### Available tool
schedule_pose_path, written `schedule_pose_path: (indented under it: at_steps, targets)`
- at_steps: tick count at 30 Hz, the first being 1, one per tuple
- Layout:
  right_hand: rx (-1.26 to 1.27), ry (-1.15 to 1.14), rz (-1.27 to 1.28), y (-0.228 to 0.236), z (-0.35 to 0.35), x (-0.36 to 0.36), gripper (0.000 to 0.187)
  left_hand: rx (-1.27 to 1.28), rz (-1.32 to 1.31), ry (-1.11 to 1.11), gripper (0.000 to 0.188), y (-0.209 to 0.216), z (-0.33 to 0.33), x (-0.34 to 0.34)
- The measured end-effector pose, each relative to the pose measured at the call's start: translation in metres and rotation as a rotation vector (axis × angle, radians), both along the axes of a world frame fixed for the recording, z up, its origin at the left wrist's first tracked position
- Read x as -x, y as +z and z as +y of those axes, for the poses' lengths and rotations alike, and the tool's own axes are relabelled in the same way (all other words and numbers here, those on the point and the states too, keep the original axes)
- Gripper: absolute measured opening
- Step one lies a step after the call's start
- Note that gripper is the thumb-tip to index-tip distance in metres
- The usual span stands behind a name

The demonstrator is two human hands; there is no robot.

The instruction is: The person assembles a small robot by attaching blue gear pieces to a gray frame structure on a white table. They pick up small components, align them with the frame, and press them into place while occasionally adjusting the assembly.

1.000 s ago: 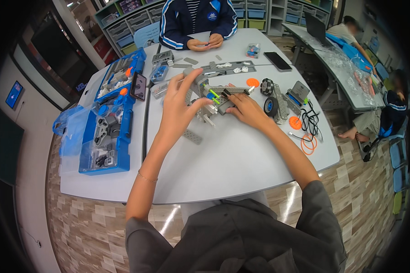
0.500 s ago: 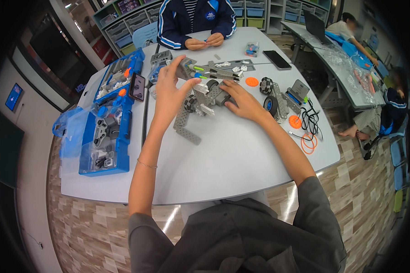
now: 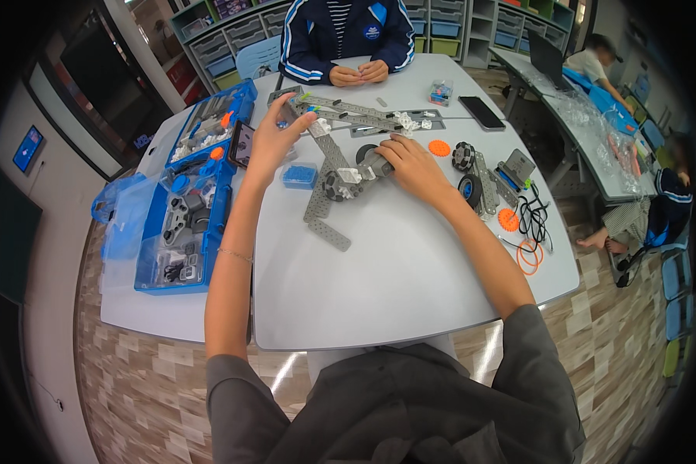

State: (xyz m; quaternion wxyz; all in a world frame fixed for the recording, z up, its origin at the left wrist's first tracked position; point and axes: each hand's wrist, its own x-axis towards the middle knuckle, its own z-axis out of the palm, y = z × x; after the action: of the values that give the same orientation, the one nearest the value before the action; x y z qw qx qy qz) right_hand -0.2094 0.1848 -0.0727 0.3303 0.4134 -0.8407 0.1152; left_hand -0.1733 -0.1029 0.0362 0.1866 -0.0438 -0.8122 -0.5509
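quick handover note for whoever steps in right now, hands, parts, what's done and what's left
Left hand: pinching the upper end of the grey beam assembly, near the long perforated beams.
Right hand: resting on the assembly's right side, at the grey hub with white connectors.
Parts: small blue block beside the assembly on the white table; open blue parts case to the left; wheels, orange gears and cables to the right.
Done: several beams joined into an angled frame.
Left: wheels and gears lie loose, not mounted.
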Motion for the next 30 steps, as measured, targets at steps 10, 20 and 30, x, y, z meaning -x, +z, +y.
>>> schedule_pose_path:
  at_steps: [10,20,30]
  targets:
    - [-0.165,0.023,-0.23,0.036,0.037,-0.039,0.05,-0.286,-0.189,-0.141,0.1,-0.024,0.008,-0.015]
    - [0.052,0.012,-0.325,0.038,0.036,-0.044,0.056,-0.334,-0.132,-0.011,0.099,-0.047,0.008,-0.028]
    - [0.222,-0.041,-0.32,0.016,0.043,-0.06,0.062,-0.407,0.189,-0.008,0.078,-0.056,0.045,-0.051]
